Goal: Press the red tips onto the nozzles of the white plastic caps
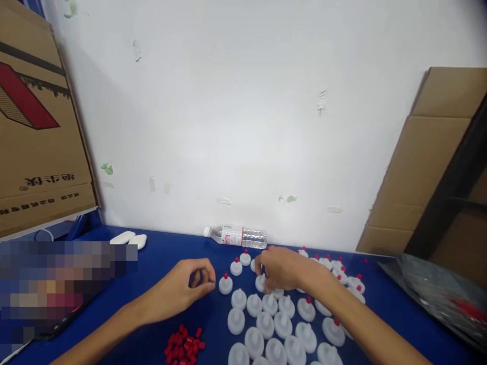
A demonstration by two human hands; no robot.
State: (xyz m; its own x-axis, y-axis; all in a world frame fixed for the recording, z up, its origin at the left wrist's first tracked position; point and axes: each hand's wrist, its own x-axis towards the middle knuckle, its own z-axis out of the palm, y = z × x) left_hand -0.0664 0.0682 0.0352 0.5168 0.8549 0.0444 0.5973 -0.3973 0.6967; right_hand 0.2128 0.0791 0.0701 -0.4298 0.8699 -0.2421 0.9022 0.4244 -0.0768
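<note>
Many white translucent domed lids point(254, 342) with a central nozzle stand on the blue tabletop point(213, 324), like squeeze-bottle lids. Some carry a small red cap on the nozzle, such as the capped lid point(225, 285) beside my left hand. My left hand point(182, 289) hovers left of the lids, its fingers curled and thumb close to the forefinger; whatever it may hold is hidden. Among the back rows, my right hand point(281, 268) reaches down with bent fingers around a white lid point(261, 283). A heap of loose red caps point(183, 347) lies below my left hand.
A clear water bottle point(238, 236) lies on its side against the white wall point(243, 111). White rounded objects point(137, 241) and a partly blurred dark device point(57, 324) sit at left. Cardboard point(41, 121) stands at left and right; a grey plastic bag point(433, 294) rests at right.
</note>
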